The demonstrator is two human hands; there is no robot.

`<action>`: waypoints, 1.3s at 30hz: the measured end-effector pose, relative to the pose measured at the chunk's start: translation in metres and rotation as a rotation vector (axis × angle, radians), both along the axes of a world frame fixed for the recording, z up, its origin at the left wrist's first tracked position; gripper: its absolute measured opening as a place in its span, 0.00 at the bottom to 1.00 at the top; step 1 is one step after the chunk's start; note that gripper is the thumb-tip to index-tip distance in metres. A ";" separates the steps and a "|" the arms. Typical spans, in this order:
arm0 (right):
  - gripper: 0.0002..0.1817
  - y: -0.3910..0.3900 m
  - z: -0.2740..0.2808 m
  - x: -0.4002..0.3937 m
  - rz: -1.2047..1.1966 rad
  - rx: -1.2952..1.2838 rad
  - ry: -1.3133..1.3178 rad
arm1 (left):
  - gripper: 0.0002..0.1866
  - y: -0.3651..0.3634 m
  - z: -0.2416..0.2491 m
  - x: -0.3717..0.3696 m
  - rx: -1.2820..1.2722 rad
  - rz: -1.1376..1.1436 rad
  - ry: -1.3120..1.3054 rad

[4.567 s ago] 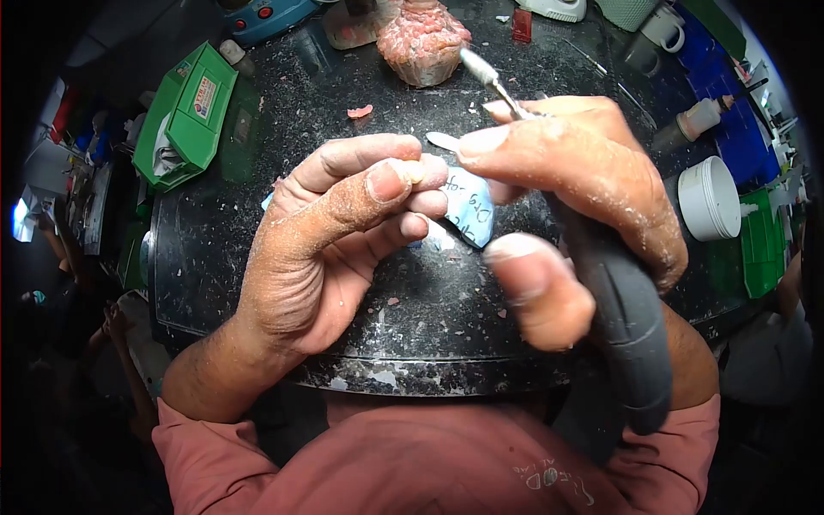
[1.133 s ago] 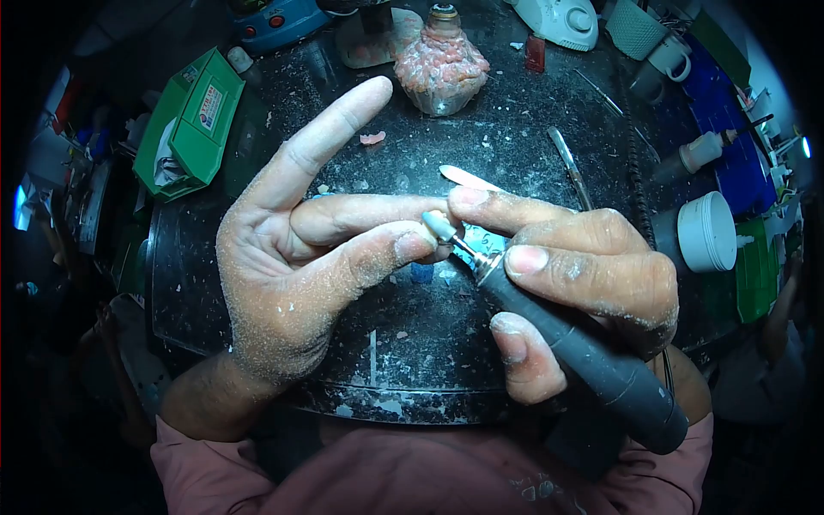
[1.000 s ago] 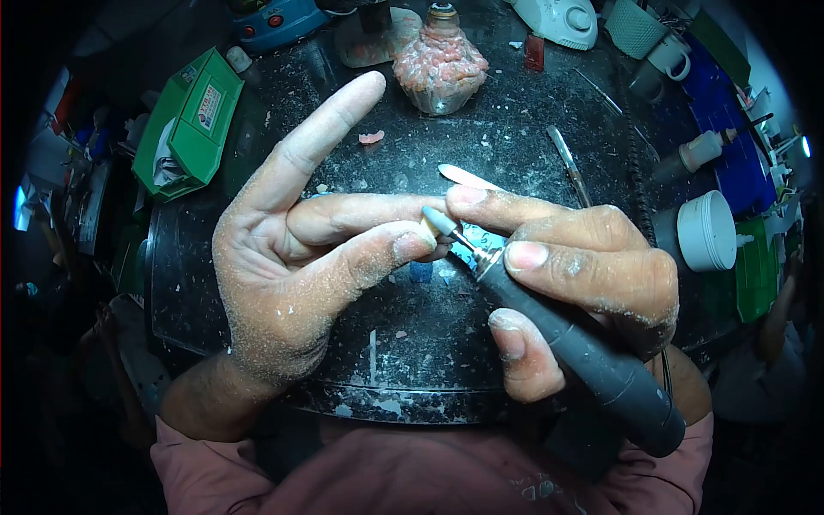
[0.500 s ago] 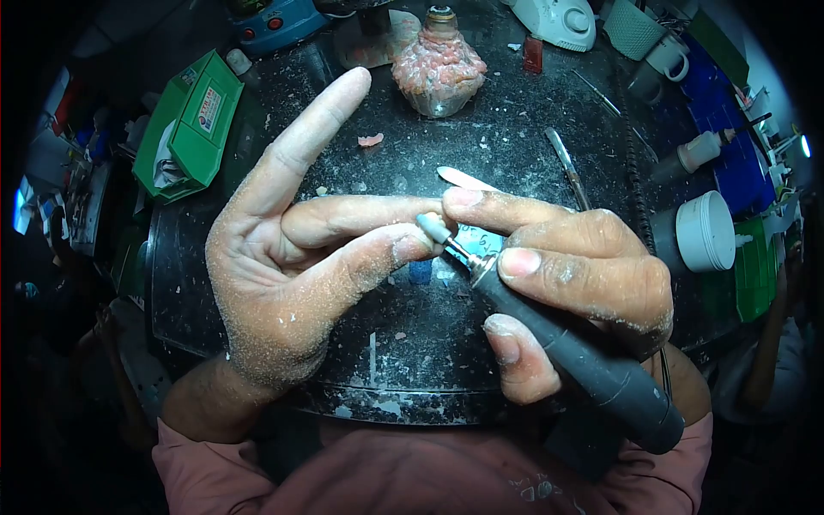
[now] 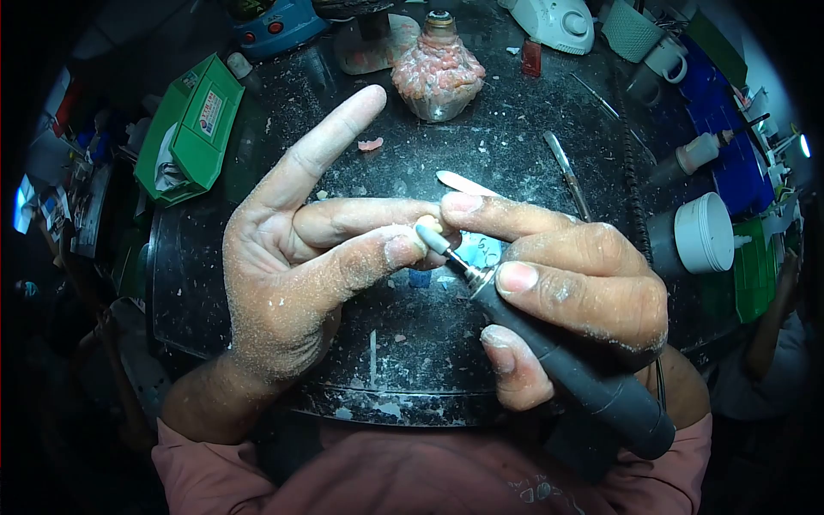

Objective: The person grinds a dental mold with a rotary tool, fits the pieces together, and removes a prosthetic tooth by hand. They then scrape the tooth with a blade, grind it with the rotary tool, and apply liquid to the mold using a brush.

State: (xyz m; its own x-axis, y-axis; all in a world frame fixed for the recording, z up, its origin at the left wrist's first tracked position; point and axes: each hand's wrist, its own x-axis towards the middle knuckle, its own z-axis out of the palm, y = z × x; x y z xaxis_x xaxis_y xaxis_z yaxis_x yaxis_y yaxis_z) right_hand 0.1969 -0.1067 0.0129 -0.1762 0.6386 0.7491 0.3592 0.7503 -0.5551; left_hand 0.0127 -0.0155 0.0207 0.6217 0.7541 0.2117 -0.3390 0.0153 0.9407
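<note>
My left hand [image 5: 305, 253], dusted with pale powder, pinches a small cream-coloured piece [image 5: 429, 224] between thumb and bent finger, its index finger stretched out. Fingers of my right hand [image 5: 575, 279] wrap round a black rotary handpiece [image 5: 592, 373], which slants down to the right. Its grey-blue tip [image 5: 432, 239] touches or nearly touches the cream piece; the exact contact is too small to tell. A fingertip of my right hand rests against the left fingers beside the piece. Behind the hands lies a white pointed blade [image 5: 463, 184].
A lumpy pink-coated glass burner [image 5: 439, 77] stands at the back of the black table [image 5: 412, 378]. A green bin [image 5: 193, 129] is at the left. To the right are a metal knife [image 5: 566, 174], a white tub [image 5: 704, 232] and a white mug [image 5: 666, 60].
My left hand has shifted slightly right and down, its stretched finger too. The handpiece has tilted and moved slightly, and more of the cream piece shows beside its tip.
</note>
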 end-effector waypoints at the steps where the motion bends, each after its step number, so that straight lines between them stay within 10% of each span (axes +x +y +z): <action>1: 0.19 0.000 0.000 0.001 0.023 0.009 -0.005 | 0.43 0.000 0.000 0.000 -0.009 -0.002 0.002; 22: 0.17 0.009 -0.012 -0.019 -0.206 0.152 0.225 | 0.37 -0.008 -0.015 -0.001 -0.539 -0.222 -0.156; 30: 0.22 0.000 -0.002 -0.009 -0.090 -0.005 0.035 | 0.12 -0.012 -0.023 0.000 -0.590 -0.160 -0.387; 39: 0.21 0.004 -0.013 -0.007 -0.044 0.029 0.068 | 0.09 -0.009 -0.024 0.001 -0.582 -0.175 -0.362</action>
